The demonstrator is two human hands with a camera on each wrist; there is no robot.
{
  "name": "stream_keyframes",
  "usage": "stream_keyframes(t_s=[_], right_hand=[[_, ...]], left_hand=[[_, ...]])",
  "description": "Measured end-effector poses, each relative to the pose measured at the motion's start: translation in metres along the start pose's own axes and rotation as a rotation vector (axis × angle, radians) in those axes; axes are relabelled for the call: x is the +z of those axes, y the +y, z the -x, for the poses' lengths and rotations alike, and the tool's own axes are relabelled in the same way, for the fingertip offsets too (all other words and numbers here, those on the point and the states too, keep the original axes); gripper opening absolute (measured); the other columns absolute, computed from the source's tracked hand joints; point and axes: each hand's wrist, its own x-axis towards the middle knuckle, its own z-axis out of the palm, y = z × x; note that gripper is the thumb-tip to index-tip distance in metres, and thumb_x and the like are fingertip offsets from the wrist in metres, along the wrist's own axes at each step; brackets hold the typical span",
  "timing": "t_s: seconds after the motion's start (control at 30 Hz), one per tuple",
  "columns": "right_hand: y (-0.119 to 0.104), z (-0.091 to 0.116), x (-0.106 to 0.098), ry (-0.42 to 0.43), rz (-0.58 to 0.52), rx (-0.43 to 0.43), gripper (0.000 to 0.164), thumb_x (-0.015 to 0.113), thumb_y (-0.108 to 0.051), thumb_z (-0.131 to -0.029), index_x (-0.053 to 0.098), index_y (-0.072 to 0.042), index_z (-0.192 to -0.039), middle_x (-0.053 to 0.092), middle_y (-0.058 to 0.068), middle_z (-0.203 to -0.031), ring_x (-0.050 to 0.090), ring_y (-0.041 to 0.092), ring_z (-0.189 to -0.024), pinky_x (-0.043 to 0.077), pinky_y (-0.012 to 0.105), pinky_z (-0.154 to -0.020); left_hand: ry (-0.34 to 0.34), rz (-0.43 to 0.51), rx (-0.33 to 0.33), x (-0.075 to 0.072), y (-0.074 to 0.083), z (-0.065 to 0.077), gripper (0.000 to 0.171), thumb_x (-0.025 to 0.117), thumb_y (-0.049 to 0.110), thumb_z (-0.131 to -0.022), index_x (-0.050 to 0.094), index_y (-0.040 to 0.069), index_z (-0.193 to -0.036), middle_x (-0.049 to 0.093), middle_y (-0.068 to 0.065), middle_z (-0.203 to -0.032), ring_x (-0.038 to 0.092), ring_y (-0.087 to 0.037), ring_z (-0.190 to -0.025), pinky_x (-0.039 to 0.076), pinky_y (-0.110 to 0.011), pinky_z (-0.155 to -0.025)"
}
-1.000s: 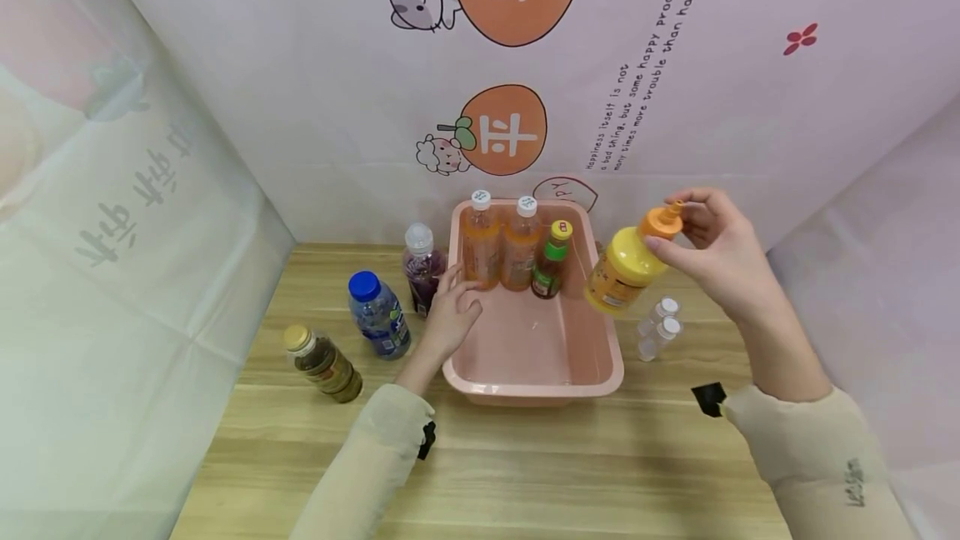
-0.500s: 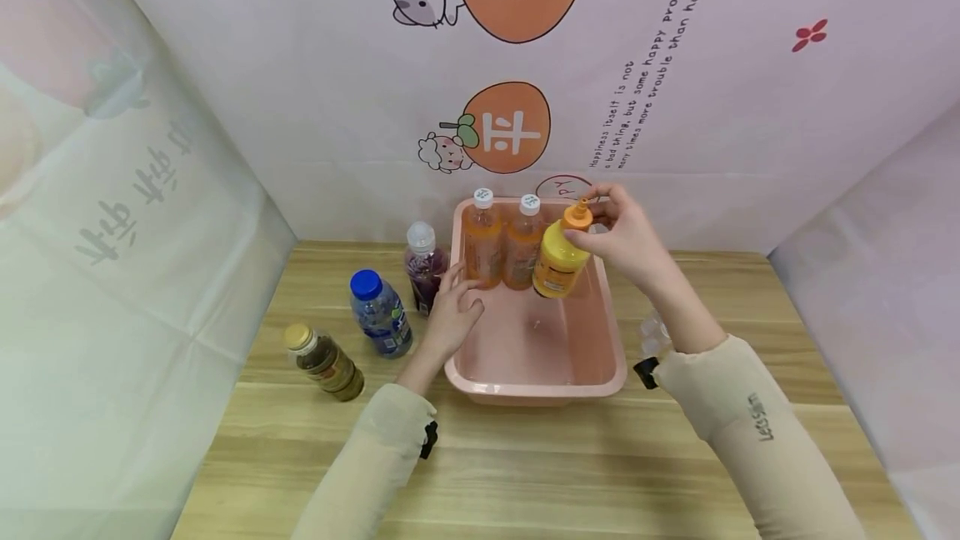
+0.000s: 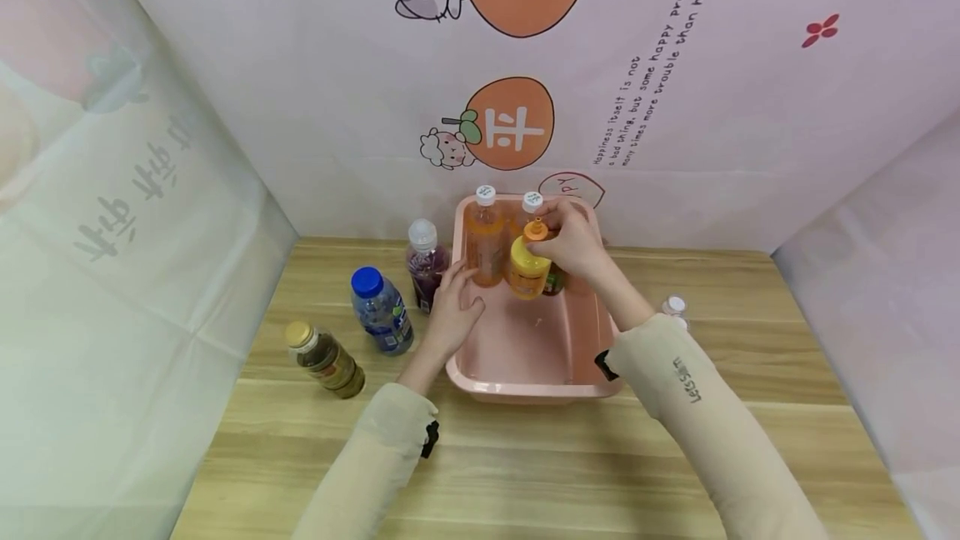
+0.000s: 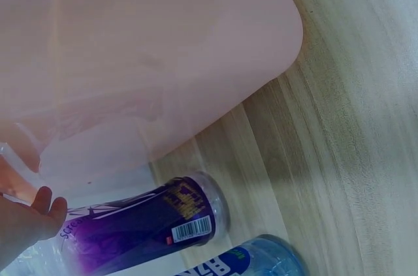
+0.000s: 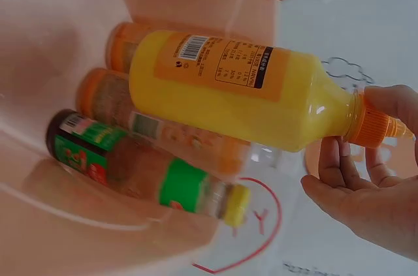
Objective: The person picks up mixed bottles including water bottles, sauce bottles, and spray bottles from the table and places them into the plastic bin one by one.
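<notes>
1. Printed pale sheeting (image 3: 360, 123) is hung behind a wood-grain table (image 3: 525, 473), on which a pink tub (image 3: 540, 391) is set.
2. By the right hand (image 3: 573, 244), the yellow bottle (image 3: 528, 273) is pinched at its orange cap (image 5: 366, 122), thumb against fingers. It is held within the tub, in front of the right-hand orange bottle (image 5: 153, 122) and beside the green-labelled bottle (image 5: 147, 168); whether its base touches the floor cannot be told.
3. At the tub's left wall, near the purple bottle (image 3: 427, 272), the left hand (image 3: 453, 311) is rested; whether the rim is gripped cannot be told. Light steadying there would probably be enough.
4. With so high a hold, swinging seems the main risk, so the base is best lowered slowly and upright.
5. Its neighbours should be given clearance, and the cap released only once the base is judged stable.
</notes>
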Motion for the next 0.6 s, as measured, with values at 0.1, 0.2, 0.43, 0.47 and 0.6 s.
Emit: stream_keyframes(t_s=[0.1,0.2,0.43,0.47,0.6], right_hand=[[0.005,-0.006,0.009,-0.022,-0.034,0.051,0.046,0.066,0.0,-0.083,0.045,0.003,-0.123,0.055,0.018,-0.108,0.051,0.024,-0.097,0.047,0.027,-0.078],[0.01,-0.013,0.019,-0.024,-0.068,0.089,0.047,0.065,-0.001,-0.083,0.044,0.002,-0.124,0.049,0.013,-0.103,0.046,0.022,-0.093,0.044,0.027,-0.076],[0.02,-0.024,0.04,-0.029,-0.069,0.139,0.048,0.065,-0.001,-0.082,0.045,0.001,-0.126,0.048,0.013,-0.107,0.045,0.022,-0.096,0.042,0.028,-0.078],[0.02,-0.025,0.044,-0.029,-0.065,0.146,0.048,0.066,-0.002,-0.082,0.046,0.0,-0.126,0.049,0.013,-0.108,0.045,0.022,-0.096,0.042,0.027,-0.078],[0.022,-0.027,0.054,-0.036,-0.076,0.175,0.048,0.066,-0.004,-0.083,0.046,-0.002,-0.127,0.051,0.014,-0.11,0.048,0.022,-0.094,0.044,0.025,-0.075]], left_hand=[[0.004,0.004,0.003,0.0,0.001,0.0,0.048,0.058,0.006,-0.085,0.052,0.003,-0.132,0.03,-0.009,-0.155,0.027,-0.043,-0.141,0.025,-0.059,-0.114],[0.005,0.003,0.009,-0.002,0.001,0.001,0.046,0.058,0.005,-0.085,0.053,0.002,-0.131,0.03,-0.009,-0.155,0.027,-0.044,-0.14,0.025,-0.059,-0.114],[-0.002,0.003,0.003,-0.003,0.0,0.001,0.045,0.057,0.006,-0.086,0.053,0.001,-0.131,0.029,-0.01,-0.155,0.027,-0.043,-0.141,0.026,-0.059,-0.114],[-0.004,0.001,-0.001,-0.003,0.0,0.001,0.045,0.058,0.006,-0.086,0.053,0.001,-0.131,0.029,-0.009,-0.155,0.027,-0.043,-0.141,0.026,-0.059,-0.114],[-0.009,-0.001,-0.009,-0.001,0.0,-0.001,0.044,0.058,0.006,-0.087,0.053,0.001,-0.131,0.029,-0.008,-0.156,0.027,-0.042,-0.141,0.026,-0.058,-0.114]])
